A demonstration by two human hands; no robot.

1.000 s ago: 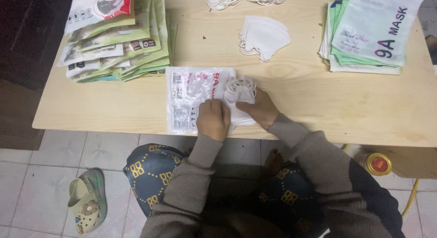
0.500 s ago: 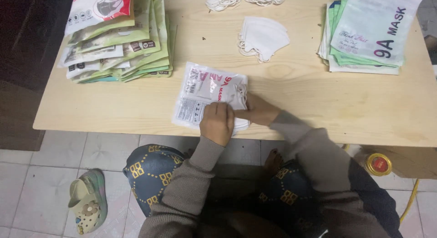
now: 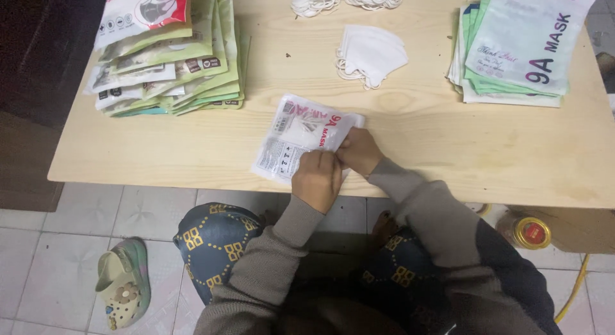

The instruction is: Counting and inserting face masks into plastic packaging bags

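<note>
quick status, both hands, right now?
Left hand: closed, pinching the edge of the mask packet.
Right hand: closed, gripping the same packet.

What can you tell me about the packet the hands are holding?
The packet is a flat, shiny plastic pouch, mostly white with red print and small dark marks. It lies tilted near the front edge of the wooden table, looking slightly puffed, as if something white is inside. The left hand and right hand press together on its lower right end, covering that part. Nothing else touches it.
</note>
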